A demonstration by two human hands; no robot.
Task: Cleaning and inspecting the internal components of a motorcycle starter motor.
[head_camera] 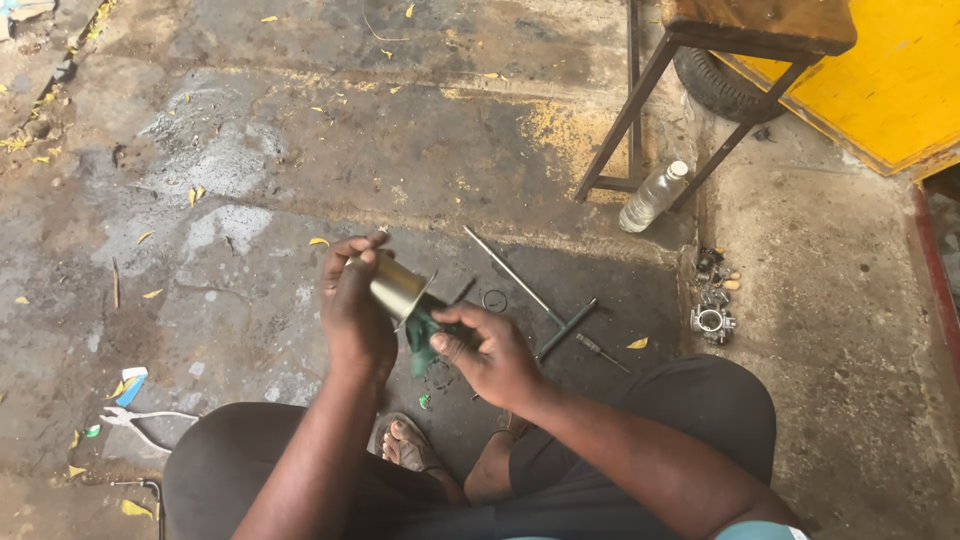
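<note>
Head view
Left hand (355, 305): gripping a metal cylinder (397, 286), raised above the concrete floor (250, 200).
Right hand (490, 352): pinching a green cloth (425, 338) against the cylinder's flared end.
Floor: a T-wrench (545, 305) lying beside the hands; bottle (652, 197) leaning by a stool (700, 60); pliers (140, 418) resting at left.

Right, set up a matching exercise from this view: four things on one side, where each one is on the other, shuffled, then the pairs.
Things:
1. metal cylinder
2. green cloth
3. plastic bottle
4. pliers

Places:
A. on the floor by the stool leg
B. in the left hand
C. on the floor at far left
D. in the right hand

Pairs: 1-B, 2-D, 3-A, 4-C
</note>
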